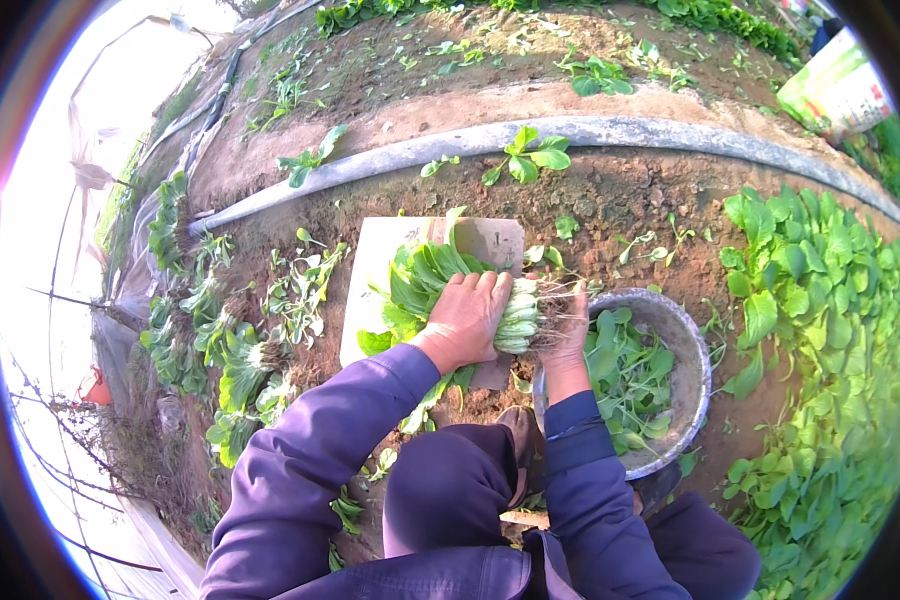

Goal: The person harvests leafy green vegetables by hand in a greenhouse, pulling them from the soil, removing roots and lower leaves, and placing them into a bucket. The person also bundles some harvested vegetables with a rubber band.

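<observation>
A bunch of leafy greens (pixel 520 319) lies sideways over a flat cardboard sheet (pixel 358 289), leaves to the left and pale stems to the right. My left hand (pixel 471 313) grips the bunch from above, just behind the stems. At the root end is my right hand (pixel 570 326), its fingers partly behind the thin, soil-brown roots (pixel 553 306); whether it holds them or only touches them cannot be made out. Close by my right wrist stands a round grey tub (pixel 694 375) with loose green leaves (pixel 624 382) in it.
Several bundled greens (pixel 244 367) lie on the soil to the left. A grey hose (pixel 450 146) crosses the ground beyond the cardboard. Dense growing greens (pixel 817 315) fill the right side. A printed white-and-green sack (pixel 836 90) stands far right. Plastic sheeting (pixel 120 352) borders the left.
</observation>
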Tool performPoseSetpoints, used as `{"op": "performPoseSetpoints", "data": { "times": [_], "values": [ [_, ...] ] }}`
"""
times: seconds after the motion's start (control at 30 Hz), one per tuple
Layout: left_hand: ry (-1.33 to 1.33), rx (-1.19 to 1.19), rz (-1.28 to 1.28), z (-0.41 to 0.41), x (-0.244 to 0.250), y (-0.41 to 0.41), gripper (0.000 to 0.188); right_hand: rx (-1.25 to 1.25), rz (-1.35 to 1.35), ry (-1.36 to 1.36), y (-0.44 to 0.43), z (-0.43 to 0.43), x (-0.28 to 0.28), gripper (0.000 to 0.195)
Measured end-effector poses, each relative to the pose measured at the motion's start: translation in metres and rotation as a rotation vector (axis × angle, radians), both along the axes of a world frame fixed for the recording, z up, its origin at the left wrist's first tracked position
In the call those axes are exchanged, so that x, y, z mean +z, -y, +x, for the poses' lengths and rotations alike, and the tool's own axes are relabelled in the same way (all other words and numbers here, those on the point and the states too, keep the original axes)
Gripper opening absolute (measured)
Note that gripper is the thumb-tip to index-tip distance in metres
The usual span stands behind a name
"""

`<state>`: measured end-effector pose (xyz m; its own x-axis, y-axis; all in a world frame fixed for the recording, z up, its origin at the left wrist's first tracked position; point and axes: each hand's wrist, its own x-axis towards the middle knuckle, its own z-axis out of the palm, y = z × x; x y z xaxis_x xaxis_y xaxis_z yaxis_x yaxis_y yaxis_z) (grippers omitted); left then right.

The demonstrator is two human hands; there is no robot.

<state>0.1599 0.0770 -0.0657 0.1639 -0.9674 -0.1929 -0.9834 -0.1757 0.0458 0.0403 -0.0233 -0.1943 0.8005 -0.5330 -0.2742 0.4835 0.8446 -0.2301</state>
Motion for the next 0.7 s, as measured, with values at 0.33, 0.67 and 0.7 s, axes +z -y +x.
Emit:
{"op": "performPoseSetpoints", "data": {
  "times": [0.33,0.67,0.7],
  "values": [
    [0.193,0.001,0.108,-0.018,-0.014,0.003,0.081,0.616,-1.536,-0.694,0.044,0.096,0.097,0.057],
    [0.276,-0.058,0.028,-0.020,-0.055,-0.015,0.068,0.805,-1.742,-0.777,-0.003,0.115,0.116,0.069],
    [0.205,-0.057,0.096,-0.015,-0.049,-0.012,0.067,0.852,-1.724,-0.831,-0.003,0.119,0.117,0.067]
  ]
}}
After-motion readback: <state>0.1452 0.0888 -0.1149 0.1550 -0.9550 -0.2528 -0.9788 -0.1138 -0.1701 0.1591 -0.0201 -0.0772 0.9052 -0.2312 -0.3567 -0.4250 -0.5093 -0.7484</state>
